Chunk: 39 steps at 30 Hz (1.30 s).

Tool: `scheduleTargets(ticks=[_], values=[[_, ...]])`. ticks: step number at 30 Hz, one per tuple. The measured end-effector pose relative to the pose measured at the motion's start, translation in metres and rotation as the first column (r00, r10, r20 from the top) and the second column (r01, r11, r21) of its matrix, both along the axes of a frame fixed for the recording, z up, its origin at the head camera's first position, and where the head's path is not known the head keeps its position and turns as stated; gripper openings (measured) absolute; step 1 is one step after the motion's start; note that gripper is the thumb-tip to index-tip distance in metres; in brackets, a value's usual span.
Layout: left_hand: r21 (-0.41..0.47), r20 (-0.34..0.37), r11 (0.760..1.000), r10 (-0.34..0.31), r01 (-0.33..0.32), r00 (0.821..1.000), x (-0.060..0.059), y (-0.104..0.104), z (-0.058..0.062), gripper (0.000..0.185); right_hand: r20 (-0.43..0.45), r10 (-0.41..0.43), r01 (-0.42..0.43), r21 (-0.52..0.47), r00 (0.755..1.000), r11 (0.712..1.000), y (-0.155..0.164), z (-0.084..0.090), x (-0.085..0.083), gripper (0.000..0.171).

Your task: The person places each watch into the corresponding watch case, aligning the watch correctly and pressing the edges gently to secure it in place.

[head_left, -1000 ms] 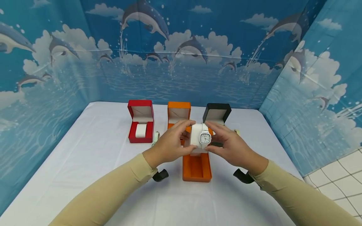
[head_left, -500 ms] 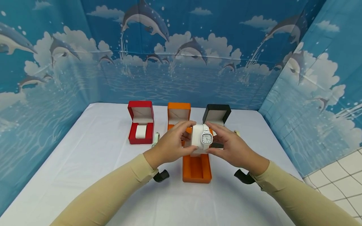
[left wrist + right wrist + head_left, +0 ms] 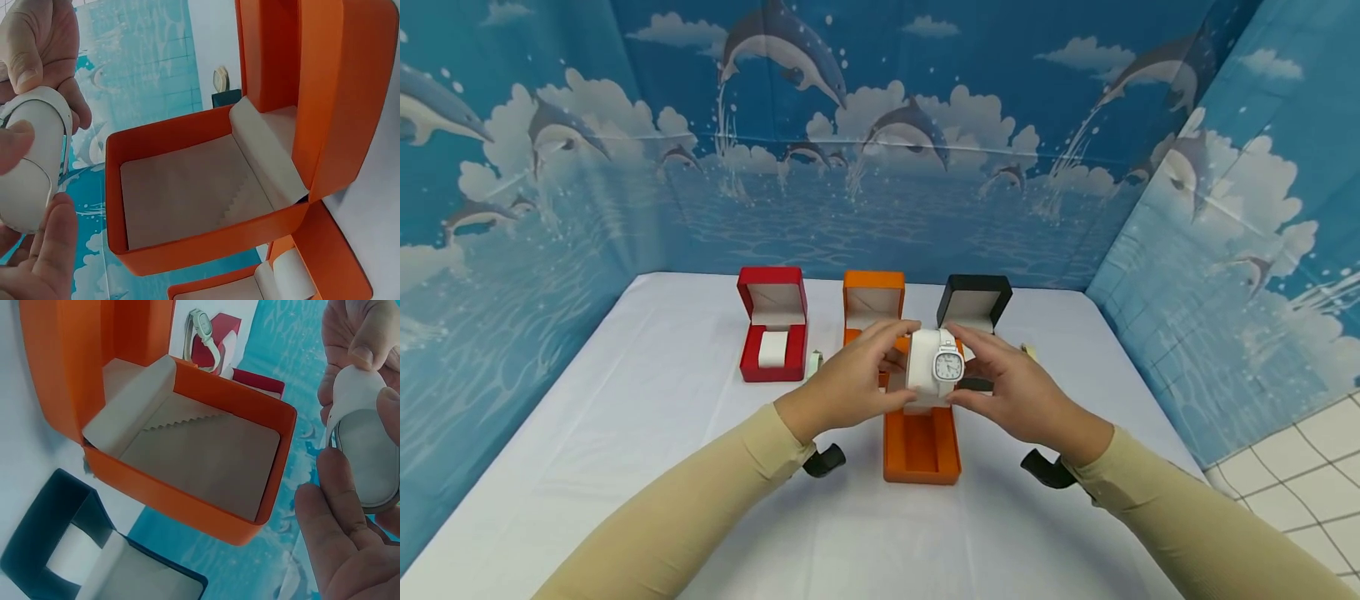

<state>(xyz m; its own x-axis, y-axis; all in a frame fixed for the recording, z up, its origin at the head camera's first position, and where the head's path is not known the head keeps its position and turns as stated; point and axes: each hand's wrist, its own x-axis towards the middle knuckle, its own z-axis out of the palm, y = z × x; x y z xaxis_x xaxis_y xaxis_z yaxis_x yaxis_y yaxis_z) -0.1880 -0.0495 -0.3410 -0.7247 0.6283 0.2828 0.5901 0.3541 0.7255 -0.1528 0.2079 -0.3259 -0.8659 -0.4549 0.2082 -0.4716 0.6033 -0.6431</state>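
Observation:
A white watch (image 3: 948,365) with a squarish dial sits around the right part of a white cushion (image 3: 922,360). My left hand (image 3: 848,379) grips the cushion's left side between thumb and fingers. On the other side my right hand (image 3: 1018,387) pinches the watch end. Both hold it above an orange watch box (image 3: 922,471), whose empty compartment faces me. In the left wrist view the box's lid (image 3: 181,181) stands open beyond that compartment. The right wrist view has the cushion (image 3: 357,387) among the fingers of both hands.
Behind stand three open boxes: a red one (image 3: 772,367) with a white cushion, another orange one (image 3: 874,287), partly hidden, and a dark one (image 3: 976,292). A pale green watch (image 3: 814,363) lies by my left hand. Another watch (image 3: 220,79) lies near the dark box.
The cushion with the watch has shifted and turned very slightly to the right since a second ago. Both hands keep their grip, and the boxes have stayed in place.

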Motion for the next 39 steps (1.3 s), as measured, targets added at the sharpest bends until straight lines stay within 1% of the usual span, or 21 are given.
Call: scheduleTargets(ticks=[8, 12, 17, 22, 27, 33, 39], values=[[-0.008, 0.011, 1.0, 0.024, -0.024, 1.0, -0.0001, 0.001, -0.0016, 0.082, 0.007, -0.001, 0.001, -0.004, 1.0, 1.0, 0.0, -0.0006, 0.0005, 0.092], [0.002, 0.016, 1.0, 0.024, -0.024, 1.0, 0.0003, 0.0015, -0.002, 0.082, 0.005, 0.0, 0.0, -0.005, 1.0, 1.0, 0.0, -0.0016, 0.0006, 0.092], [0.003, 0.005, 1.0, 0.025, -0.025, 1.0, 0.0004, 0.0017, -0.0028, 0.081, 0.001, -0.001, 0.001, -0.005, 1.0, 1.0, -0.0007, -0.0024, 0.0002, 0.092], [-0.012, -0.008, 0.999, 0.038, -0.038, 0.999, -0.0006, 0.0024, -0.0049, 0.081, 0.016, -0.011, 0.011, 0.001, 1.0, 1.0, -0.0011, -0.0029, -0.0005, 0.092], [-0.008, -0.014, 0.999, 0.035, -0.036, 0.999, -0.0012, 0.0033, -0.0055, 0.081, 0.031, -0.022, 0.022, -0.01, 0.999, 1.0, -0.0017, -0.0037, -0.0015, 0.093], [-0.013, -0.014, 0.999, 0.041, -0.041, 0.999, -0.0014, 0.004, -0.0058, 0.08, 0.026, -0.02, 0.021, -0.015, 0.999, 1.0, -0.0036, -0.0041, -0.0023, 0.094], [-0.022, -0.02, 0.999, 0.033, -0.034, 0.999, -0.0019, 0.0039, -0.0053, 0.081, 0.03, -0.021, 0.022, -0.012, 0.999, 1.0, -0.0039, -0.0028, -0.0021, 0.094]])
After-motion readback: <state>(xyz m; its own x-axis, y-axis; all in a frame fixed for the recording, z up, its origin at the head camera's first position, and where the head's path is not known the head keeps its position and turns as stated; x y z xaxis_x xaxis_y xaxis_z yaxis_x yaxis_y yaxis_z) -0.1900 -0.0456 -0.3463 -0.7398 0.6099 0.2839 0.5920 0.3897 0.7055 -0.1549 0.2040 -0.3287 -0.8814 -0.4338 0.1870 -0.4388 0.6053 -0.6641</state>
